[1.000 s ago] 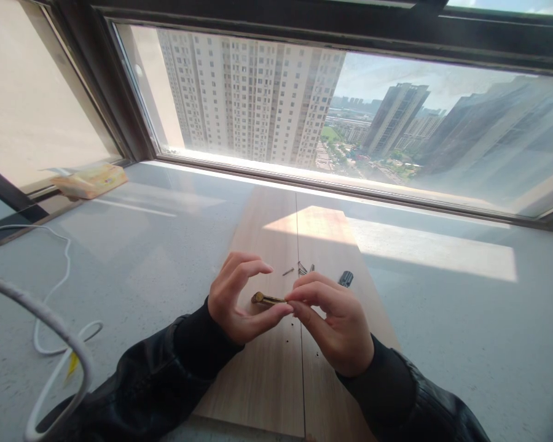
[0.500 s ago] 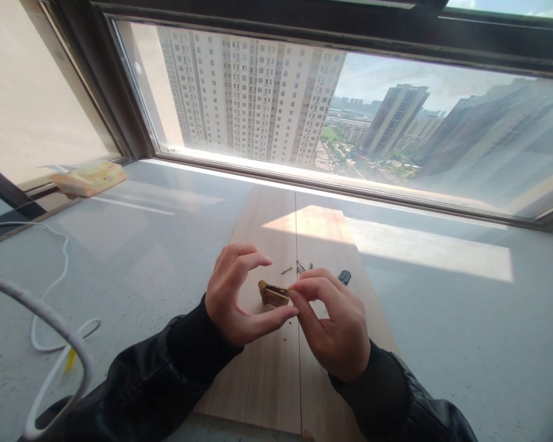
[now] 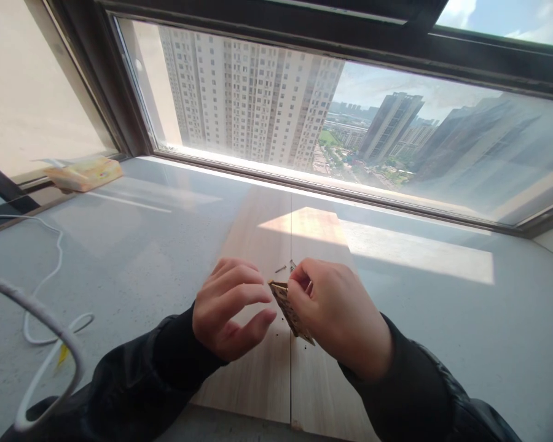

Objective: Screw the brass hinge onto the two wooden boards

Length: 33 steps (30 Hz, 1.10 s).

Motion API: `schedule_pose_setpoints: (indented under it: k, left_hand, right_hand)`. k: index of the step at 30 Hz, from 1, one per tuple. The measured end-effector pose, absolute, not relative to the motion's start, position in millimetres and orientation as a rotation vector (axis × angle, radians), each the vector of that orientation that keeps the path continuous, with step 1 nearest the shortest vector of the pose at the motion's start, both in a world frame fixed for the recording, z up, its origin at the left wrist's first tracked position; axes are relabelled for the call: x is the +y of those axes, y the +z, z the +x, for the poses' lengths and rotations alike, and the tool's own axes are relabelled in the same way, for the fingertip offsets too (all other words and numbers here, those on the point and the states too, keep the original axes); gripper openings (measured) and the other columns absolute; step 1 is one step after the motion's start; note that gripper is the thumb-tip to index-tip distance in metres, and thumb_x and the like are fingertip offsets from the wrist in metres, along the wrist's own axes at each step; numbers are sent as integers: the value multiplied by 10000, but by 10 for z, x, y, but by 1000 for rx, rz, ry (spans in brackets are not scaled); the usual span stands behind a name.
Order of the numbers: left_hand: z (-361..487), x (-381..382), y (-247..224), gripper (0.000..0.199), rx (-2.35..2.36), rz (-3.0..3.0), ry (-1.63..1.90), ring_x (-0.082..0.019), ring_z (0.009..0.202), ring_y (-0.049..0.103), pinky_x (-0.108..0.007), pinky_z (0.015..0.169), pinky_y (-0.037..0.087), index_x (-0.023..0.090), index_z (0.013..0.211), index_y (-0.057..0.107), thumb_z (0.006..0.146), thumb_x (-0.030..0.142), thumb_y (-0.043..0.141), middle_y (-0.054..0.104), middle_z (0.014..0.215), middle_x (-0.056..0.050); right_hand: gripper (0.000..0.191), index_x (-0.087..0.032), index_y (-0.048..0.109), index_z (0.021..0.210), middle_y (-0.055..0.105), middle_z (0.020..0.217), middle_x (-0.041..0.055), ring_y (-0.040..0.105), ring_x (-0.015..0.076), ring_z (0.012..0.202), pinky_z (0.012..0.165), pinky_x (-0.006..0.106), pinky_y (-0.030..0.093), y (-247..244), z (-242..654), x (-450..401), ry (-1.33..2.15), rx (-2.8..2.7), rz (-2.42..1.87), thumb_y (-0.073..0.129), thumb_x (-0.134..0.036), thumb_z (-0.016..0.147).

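Note:
A brass-coloured hinge is pinched in my right hand, tilted above the seam between two wooden boards. Its leaf with screw holes faces toward me. To the left of the hinge is my left hand, fingers curved and apart, holding nothing. A screw lies on the left board just beyond the hinge, and more screws are partly hidden behind my right hand. Small dark holes show in the boards below the hinge.
The boards lie on a pale speckled sill before a large window. A thick white cable loops at the left. A yellow tissue pack sits in the far left corner. Sunlight falls across the boards and sill.
My right hand has turned the hinge so its leaf hangs down toward me. My left hand has drawn slightly left and away. The dark cylindrical piece on the right is now hidden.

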<state>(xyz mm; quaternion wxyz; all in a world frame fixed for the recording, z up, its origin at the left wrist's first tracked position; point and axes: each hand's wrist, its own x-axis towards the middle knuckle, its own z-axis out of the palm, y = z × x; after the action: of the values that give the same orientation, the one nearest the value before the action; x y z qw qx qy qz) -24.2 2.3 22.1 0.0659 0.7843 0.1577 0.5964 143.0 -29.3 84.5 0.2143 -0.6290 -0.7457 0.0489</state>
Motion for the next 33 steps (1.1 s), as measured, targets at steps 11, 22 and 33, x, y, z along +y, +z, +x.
schedule_pose_setpoints:
  k: [11, 22, 33]
  left_hand:
    - [-164, -120, 67, 198, 339, 2486, 1733, -270, 1063, 631, -422, 865, 507, 166, 864, 553, 789, 343, 604, 616, 981, -116]
    - [-260, -77, 24, 406, 461, 2648, 1500, -250, 999, 637, -419, 838, 473, 192, 1041, 531, 851, 551, 520, 618, 1123, -145]
    - [-333, 178, -175, 117, 806, 2369, 1459, -159, 721, 581, -311, 703, 442, 173, 803, 598, 888, 240, 553, 635, 745, -36]
  right_hand:
    - [188, -192, 595, 646, 628, 617, 37, 510, 158, 568, 544, 300, 297, 851, 1444, -287, 238, -2041, -1883, 519, -237, 812]
    - [142, -179, 620, 700, 644, 658, 41, 537, 167, 606, 577, 304, 359, 831, 1571, -277, 384, -1876, -1941, 535, -221, 805]
    - [292, -120, 604, 858, 610, 676, -21, 584, 80, 561, 547, 236, 514, 322, 1920, -136, 957, -1596, -2114, 522, -388, 941]
